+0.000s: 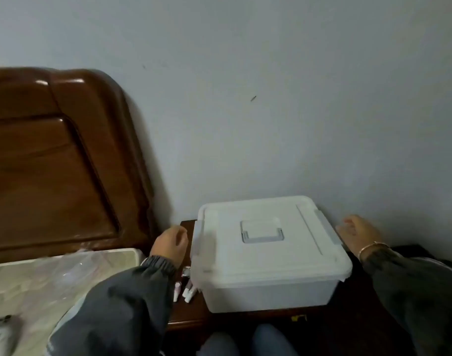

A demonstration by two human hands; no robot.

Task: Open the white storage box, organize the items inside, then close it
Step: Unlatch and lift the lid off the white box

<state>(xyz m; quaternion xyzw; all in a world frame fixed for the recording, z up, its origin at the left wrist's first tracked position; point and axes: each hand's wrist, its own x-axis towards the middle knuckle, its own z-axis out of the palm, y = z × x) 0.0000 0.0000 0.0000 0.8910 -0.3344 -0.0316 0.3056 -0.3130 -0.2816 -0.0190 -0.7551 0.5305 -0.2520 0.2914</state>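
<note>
Against a pale wall (pixel 271 98), a dark wooden desk (pixel 187 313) carries the white storage box (pixel 271 291), its lid (pixel 266 258) on and apparently latched. The left hand (pixel 169 246) hovers just beside one end and the right hand (pixel 358 233) beside the other. Each grip is loose and empty. Nothing looks done yet: opening, organizing and closing all remain.
</note>
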